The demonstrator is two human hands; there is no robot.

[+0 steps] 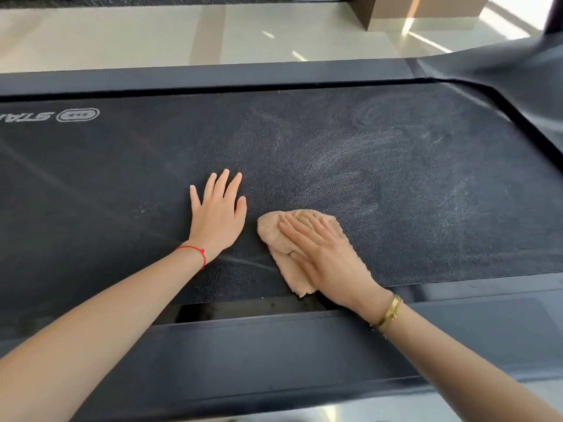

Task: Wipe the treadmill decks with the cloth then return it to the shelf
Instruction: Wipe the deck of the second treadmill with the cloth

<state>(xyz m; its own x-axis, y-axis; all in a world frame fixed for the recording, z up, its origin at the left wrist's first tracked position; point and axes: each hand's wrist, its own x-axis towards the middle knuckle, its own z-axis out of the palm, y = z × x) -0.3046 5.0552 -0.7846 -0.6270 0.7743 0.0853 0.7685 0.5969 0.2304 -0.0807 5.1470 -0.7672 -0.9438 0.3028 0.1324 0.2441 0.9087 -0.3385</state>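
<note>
Closest to the lens I'm seeing the near dark grey side rail of the treadmill, with both bare forearms reaching over it onto the black textured treadmill belt. My left hand is lying flat on the belt, fingers straight and a bit spread, palm down, gripping nothing, and it's wearing a thin red string bracelet at the wrist. Just beside it, not touching, the right hand is pressing flat on top of the crumpled peach-coloured terry cloth, fingers straight and together rather than curled round it, so it's pushing down on the cloth, not clutching it. That cloth is sitting on the belt close to the near edge, one corner poking over the gap by the rail. A gold bracelet is sitting on the right wrist. Pale dusty swirl marks are showing on the belt to the right, and a white upside-down logo is sitting far left. Beyond the far rail, a pale glossy tiled floor is catching sunlight.
</note>
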